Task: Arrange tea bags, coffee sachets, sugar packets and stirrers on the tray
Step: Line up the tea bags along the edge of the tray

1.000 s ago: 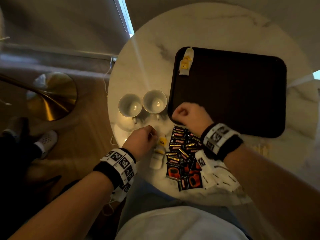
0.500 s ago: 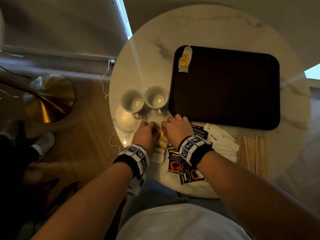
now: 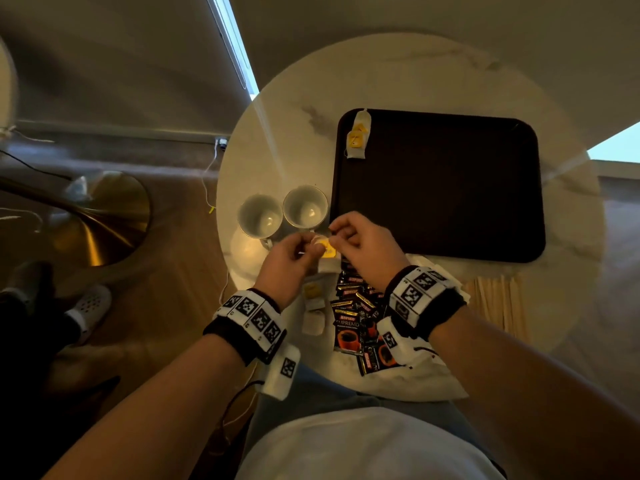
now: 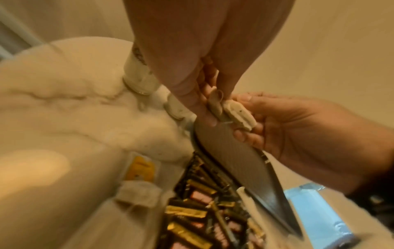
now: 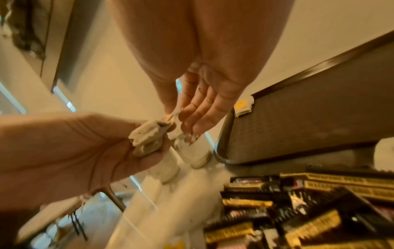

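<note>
Nearest the person's lap, on the round marble worktop (image 3: 287, 140): one heap of black-and-gold coffee sachets (image 3: 356, 317), count not readable, overlapping one another. Just left of the heap, two tea bags (image 3: 313, 306) with yellow tags, lying flat. Right of the heap, partly under the right wrist, white sugar packets (image 3: 420, 263), count unclear; beyond these to the right, one row of wooden stirrers (image 3: 498, 303) laid side by side. Above the sachets, held clear of the worktop: one tea bag (image 3: 327, 254), between both hands. Left hand (image 3: 289, 259), fingers curled, grips the bag's crumpled paper body. Right hand (image 3: 363, 247) pinches the bag's top end between thumb and forefinger, remaining fingers loosely spread. Behind the hands, two white cups (image 3: 282, 211), upright, side by side, touching or nearly so. Farthest, one dark rectangular tray (image 3: 450, 188), carrying one tea bag (image 3: 358, 138) at its far-left corner, overlapping the rim.
</note>
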Available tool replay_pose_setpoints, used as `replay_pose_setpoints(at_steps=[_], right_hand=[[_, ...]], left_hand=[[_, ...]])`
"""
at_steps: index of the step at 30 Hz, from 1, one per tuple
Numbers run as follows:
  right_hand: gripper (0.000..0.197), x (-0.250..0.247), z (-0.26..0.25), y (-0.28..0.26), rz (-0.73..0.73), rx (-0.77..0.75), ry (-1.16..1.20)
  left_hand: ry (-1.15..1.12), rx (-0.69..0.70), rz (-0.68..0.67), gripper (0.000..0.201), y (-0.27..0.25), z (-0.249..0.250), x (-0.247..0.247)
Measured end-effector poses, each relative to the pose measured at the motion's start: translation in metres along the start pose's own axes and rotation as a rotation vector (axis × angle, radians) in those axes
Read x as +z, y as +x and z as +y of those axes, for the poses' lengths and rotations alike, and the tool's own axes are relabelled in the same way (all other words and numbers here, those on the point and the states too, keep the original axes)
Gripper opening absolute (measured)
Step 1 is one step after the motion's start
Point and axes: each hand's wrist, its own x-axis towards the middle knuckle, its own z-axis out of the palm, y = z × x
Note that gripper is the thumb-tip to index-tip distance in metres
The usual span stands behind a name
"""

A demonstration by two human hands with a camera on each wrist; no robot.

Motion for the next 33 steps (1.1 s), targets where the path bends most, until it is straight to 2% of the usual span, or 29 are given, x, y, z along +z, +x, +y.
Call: replay_pose_setpoints(at_steps=[4, 7, 13, 16, 19, 22, 25, 29, 33], right_hand=[[0.024, -0.020, 0.004, -0.004, 0.058, 0.113, 0.222], [0.023, -0.033, 0.003, -0.007, 0.103, 0.142, 0.314], [0.016, -0.054, 0.007, 0.001, 0.199, 0.202, 0.450], [0.019, -0.063, 0.013, 0.019, 0.228, 0.265, 0.495], [0.020, -0.068, 0.020, 0.047, 0.268, 0.290, 0.461], [0.007, -0.070, 0.023, 0.083, 0.311, 0.305, 0.445], [0.004, -0.068, 0.026, 0.122, 0.354, 0.330, 0.388], [0.004, -0.060, 0.036, 0.158, 0.383, 0.392, 0.295], [0.019, -0.050, 0.048, 0.177, 0.390, 0.424, 0.159]], left_hand=[[-0.124, -0.029, 0.036, 0.025, 0.003, 0.021, 0.015], [-0.196, -0.065, 0.040, 0.024, 0.008, 0.035, 0.027], [-0.232, -0.060, 0.076, 0.018, 0.016, 0.050, 0.035], [-0.222, -0.059, 0.088, 0.014, 0.020, 0.052, 0.032], [-0.200, -0.059, 0.105, 0.017, 0.026, 0.053, 0.030], [-0.183, -0.042, 0.148, 0.015, 0.031, 0.056, 0.028], [-0.134, -0.021, 0.181, 0.014, 0.038, 0.055, 0.024], [-0.062, 0.027, 0.169, 0.014, 0.043, 0.054, 0.018], [-0.058, 0.050, 0.153, 0.016, 0.046, 0.056, 0.014]])
